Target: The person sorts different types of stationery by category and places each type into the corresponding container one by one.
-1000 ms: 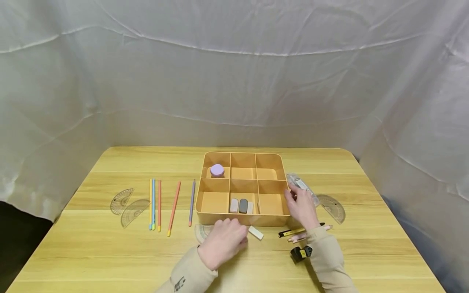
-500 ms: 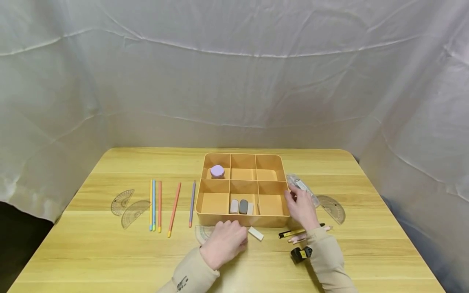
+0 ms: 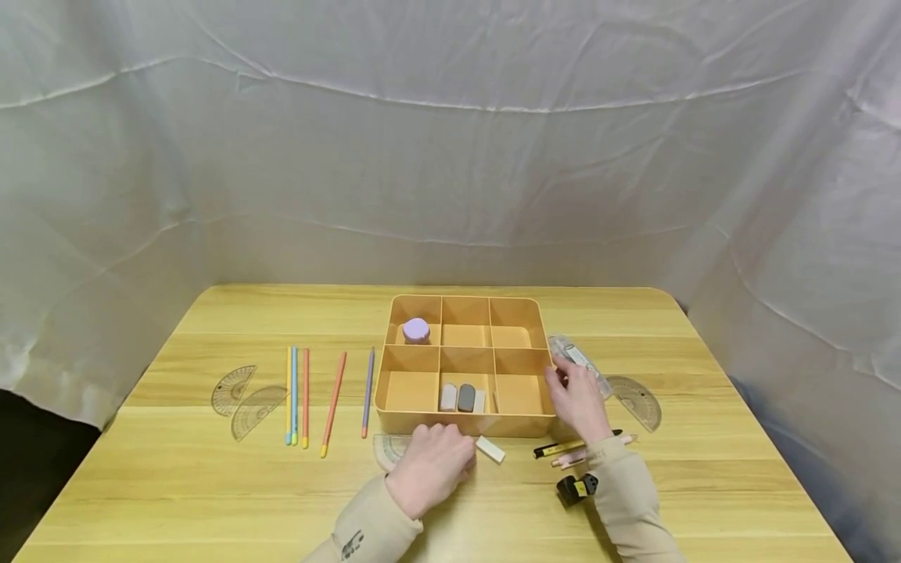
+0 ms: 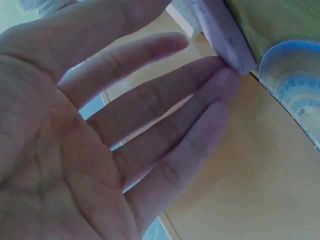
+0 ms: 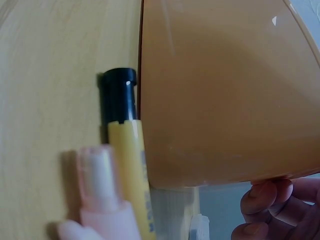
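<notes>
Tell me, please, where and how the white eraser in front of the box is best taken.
Pinch the white eraser across its middle, by the long sides, probably best from above and the near right: it lies flat, its far end close to the front wall of the box, and the left hand is just left of it.

From here I see both forearms (image 3: pixel 376 520) reaching forward in beige sleeves (image 3: pixel 628 496), skin bare past the cuffs. The left hand (image 3: pixel 432 463) lies back up, angled inward, its fingers (image 4: pixel 150 101) nearly straight with narrow gaps. The right hand (image 3: pixel 580 397) reaches farther forward, fingers loosely bent.
</notes>
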Tool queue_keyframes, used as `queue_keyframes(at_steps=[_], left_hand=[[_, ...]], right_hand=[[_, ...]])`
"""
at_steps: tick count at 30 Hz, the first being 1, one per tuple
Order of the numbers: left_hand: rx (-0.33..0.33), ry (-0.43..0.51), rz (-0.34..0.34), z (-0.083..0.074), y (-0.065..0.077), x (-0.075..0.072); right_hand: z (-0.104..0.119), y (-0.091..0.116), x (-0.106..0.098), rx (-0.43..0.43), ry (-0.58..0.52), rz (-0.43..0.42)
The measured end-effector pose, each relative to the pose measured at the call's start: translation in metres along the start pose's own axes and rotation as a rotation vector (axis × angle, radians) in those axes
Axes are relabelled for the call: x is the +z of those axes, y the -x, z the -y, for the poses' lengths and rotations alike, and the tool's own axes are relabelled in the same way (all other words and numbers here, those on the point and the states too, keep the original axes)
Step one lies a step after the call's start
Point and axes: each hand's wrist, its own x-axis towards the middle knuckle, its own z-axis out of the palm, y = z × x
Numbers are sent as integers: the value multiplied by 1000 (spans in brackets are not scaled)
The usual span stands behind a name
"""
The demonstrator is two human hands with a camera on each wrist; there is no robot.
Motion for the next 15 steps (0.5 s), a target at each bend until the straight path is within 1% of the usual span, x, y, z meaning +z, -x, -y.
queue_keyframes(at_steps=[4, 7, 11, 15], left_hand=[[2, -22, -30, -1, 0, 1], [-1, -20, -43, -1, 0, 3], [-10, -9, -50, -1, 1, 4], [-14, -18, -56, -1, 1, 7]], right_hand=[[1, 0, 0, -3, -2, 0], [1, 0, -1, -7, -2, -1], [1, 0, -1, -12, 3, -2], [1, 0, -1, -14, 4, -1]])
